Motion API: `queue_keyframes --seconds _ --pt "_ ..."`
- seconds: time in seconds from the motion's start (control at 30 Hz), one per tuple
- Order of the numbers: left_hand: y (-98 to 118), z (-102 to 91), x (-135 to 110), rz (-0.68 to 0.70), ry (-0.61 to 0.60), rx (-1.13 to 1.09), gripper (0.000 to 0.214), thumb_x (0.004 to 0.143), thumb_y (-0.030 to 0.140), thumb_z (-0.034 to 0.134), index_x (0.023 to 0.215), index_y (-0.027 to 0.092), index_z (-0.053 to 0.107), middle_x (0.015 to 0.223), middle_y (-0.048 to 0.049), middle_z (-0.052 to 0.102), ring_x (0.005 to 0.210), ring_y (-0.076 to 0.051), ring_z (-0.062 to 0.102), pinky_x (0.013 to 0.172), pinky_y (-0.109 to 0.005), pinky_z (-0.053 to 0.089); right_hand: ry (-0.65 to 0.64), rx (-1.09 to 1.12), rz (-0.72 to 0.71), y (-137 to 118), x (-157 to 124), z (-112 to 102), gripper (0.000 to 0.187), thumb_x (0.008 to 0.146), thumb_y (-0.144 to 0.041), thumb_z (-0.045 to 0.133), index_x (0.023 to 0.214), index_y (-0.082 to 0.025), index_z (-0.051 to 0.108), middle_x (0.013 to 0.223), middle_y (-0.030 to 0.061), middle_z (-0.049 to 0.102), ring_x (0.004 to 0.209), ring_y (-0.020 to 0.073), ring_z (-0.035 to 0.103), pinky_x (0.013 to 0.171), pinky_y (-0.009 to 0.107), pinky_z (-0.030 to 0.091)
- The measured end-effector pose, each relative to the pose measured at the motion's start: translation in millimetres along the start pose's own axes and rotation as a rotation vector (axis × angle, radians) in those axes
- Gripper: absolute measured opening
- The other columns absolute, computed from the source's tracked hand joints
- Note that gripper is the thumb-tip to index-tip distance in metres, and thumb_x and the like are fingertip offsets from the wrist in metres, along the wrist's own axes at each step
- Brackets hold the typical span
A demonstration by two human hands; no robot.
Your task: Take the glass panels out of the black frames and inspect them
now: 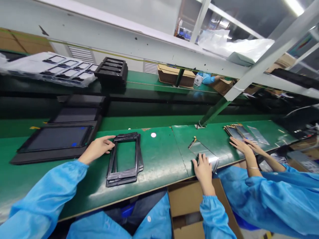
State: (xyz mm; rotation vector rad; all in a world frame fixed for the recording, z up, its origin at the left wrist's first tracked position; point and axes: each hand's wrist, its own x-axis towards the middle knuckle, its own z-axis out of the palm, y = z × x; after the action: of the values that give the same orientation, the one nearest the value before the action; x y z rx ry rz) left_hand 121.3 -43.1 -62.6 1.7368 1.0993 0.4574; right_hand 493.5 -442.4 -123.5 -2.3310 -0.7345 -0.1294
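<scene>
My left hand reaches to the top left corner of a small stack of black rectangular frames lying on the green bench; thumb and fingers pinch that corner. My right hand lies flat, fingers stretched out, on the near end of a clear glossy panel at the bench's front edge. Both arms wear blue sleeves.
A black tray with a dark screen lies left of the frames, more trays behind it. A co-worker's two hands rest beside a pile of panels on the right. An open cardboard box sits below the bench edge. A slanted green post stands behind.
</scene>
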Motion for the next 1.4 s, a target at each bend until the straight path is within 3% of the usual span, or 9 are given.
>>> queue_keyframes --seconds 0.1,0.2,0.33,0.47,0.6,0.73,0.83,1.1,1.4 --pt "6 -8.0 -10 -0.036 0.013 -0.151 0.055 0.062 0.036 0.086 0.113 0.017 0.078 0.072 0.0012 0.071 0.066 -0.018 0.071 0.062 -0.028 0.065 -0.127 -0.03 -0.084 0 -36 -4 0.076 0.089 -0.074 0.06 0.135 -0.016 0.073 0.157 0.0235 0.057 0.151 0.0486 0.044 0.121 0.072 0.029" --pt "13 -19.8 -23 -0.069 0.04 -0.279 0.05 0.068 0.039 0.089 0.112 0.018 0.079 0.083 -0.0009 0.076 0.076 -0.018 0.073 0.068 -0.029 0.067 -0.208 0.009 -0.206 -4 -72 -11 0.063 0.087 -0.066 0.073 0.137 -0.027 0.074 0.156 0.0128 0.061 0.149 0.0437 0.05 0.122 0.067 0.036" --pt "27 -24.2 -44 -0.076 0.098 -0.412 0.045 0.067 0.038 0.092 0.105 0.019 0.079 0.089 -0.003 0.078 0.074 -0.017 0.071 0.061 -0.025 0.063 -0.121 0.108 -0.239 -9 -93 -28 0.031 0.098 -0.044 0.065 0.12 -0.031 0.083 0.128 0.0076 0.08 0.126 0.0368 0.073 0.112 0.061 0.052" --pt "51 -7.3 -75 -0.026 0.082 -0.487 0.046 0.07 0.041 0.092 0.11 0.021 0.081 0.087 -0.0037 0.076 0.075 -0.018 0.07 0.058 -0.024 0.06 -0.011 0.172 -0.203 -30 -94 -50 0.021 0.096 -0.038 0.07 0.107 -0.03 0.086 0.108 0.0058 0.085 0.103 0.0322 0.081 0.1 0.051 0.063" --pt "78 21.3 -111 0.079 -0.029 -0.487 0.047 0.078 0.041 0.09 0.122 0.024 0.082 0.086 -0.0033 0.074 0.073 -0.017 0.069 0.06 -0.025 0.06 0.106 0.421 -0.019 -78 -97 -67 0.031 0.097 -0.043 0.071 0.115 -0.02 0.081 0.099 0.0115 0.084 0.08 0.0281 0.08 0.078 0.043 0.067" --pt "93 46.9 -136 0.163 -0.133 -0.555 0.045 0.083 0.035 0.087 0.127 0.026 0.082 0.087 -0.0036 0.074 0.07 -0.017 0.069 0.062 -0.027 0.061 -0.073 0.833 0.225 -129 -106 -66 0.059 0.093 -0.043 0.078 0.146 -0.021 0.064 0.082 0.0026 0.076 0.06 0.0176 0.069 0.054 0.029 0.059" --pt "96 58.6 -145 0.185 -0.185 -0.582 0.041 0.085 0.03 0.083 0.126 0.026 0.082 0.085 -0.0041 0.074 0.069 -0.017 0.07 0.062 -0.027 0.061 -0.21 0.984 0.261 -150 -115 -55 0.065 0.084 -0.041 0.087 0.143 -0.023 0.067 0.082 0.0011 0.072 0.061 0.016 0.065 0.048 0.024 0.053" --pt "98 65.6 -153 0.259 -0.154 -0.487 0.034 0.09 0.026 0.077 0.122 0.031 0.085 0.086 -0.0046 0.073 0.074 -0.019 0.069 0.067 -0.03 0.062 -0.337 1.064 0.325 -163 -130 -33 0.066 0.08 -0.04 0.091 0.14 -0.021 0.071 0.096 0.0075 0.075 0.071 0.0192 0.068 0.054 0.027 0.057" --pt "99 68.4 -160 0.312 -0.169 -0.392 0.031 0.091 0.03 0.075 0.12 0.029 0.086 0.089 -0.0066 0.072 0.078 -0.022 0.071 0.071 -0.031 0.062 -0.287 1.043 0.299 -165 -130 -36 0.064 0.08 -0.043 0.091 0.138 -0.022 0.072 0.087 0.0051 0.072 0.068 0.0183 0.066 0.051 0.025 0.055"
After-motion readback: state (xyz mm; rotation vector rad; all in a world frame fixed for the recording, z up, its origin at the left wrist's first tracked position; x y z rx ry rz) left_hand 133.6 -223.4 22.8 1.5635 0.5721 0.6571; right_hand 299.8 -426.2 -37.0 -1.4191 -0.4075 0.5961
